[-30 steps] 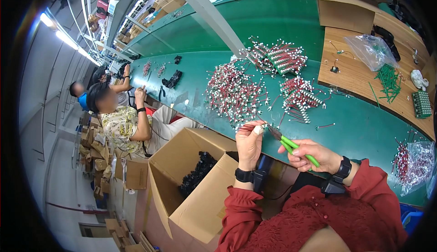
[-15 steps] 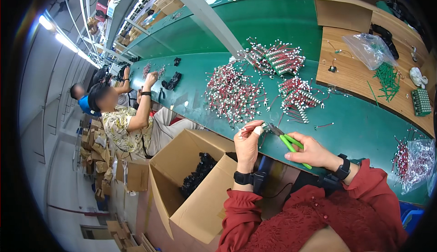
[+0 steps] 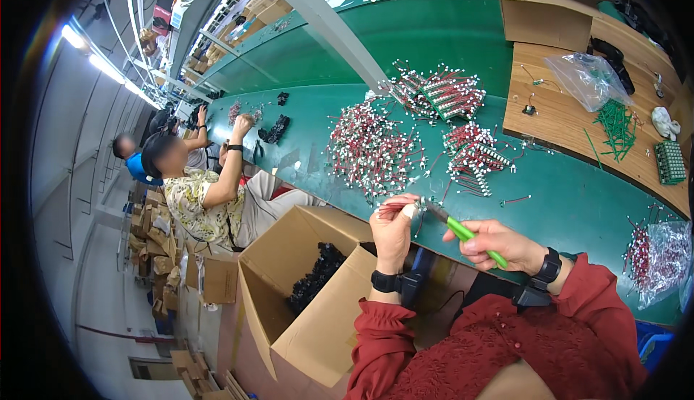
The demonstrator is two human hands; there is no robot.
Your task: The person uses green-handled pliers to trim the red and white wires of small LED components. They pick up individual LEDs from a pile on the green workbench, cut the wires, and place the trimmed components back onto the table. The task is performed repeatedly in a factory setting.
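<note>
My left hand (image 3: 391,237) is closed around a small bunch of red wires (image 3: 390,207) with tiny parts at their ends. In my right hand (image 3: 504,246) are green-handled nippers (image 3: 458,227), gripped by the handles. Their dark jaws reach to the small parts at my left fingertips; whether they touch is too small to tell. Beyond my hands lies a loose heap of red-wired pieces with white connectors (image 3: 365,147). To its right sit strips of small boards with red wires (image 3: 473,155), and another stack of such boards (image 3: 448,95) is behind.
An open carton (image 3: 325,331) with black parts stands below the green bench (image 3: 303,150). On the right, a wooden board (image 3: 549,129) bears green sticks (image 3: 616,131) and a plastic bag (image 3: 589,82). A bagged wire bundle (image 3: 663,262) lies nearby. Two people sit further left.
The nippers have turned in my right hand, and their handles, spread before, now appear together. My right fingers have curled closer around them. My left hand has barely moved.
</note>
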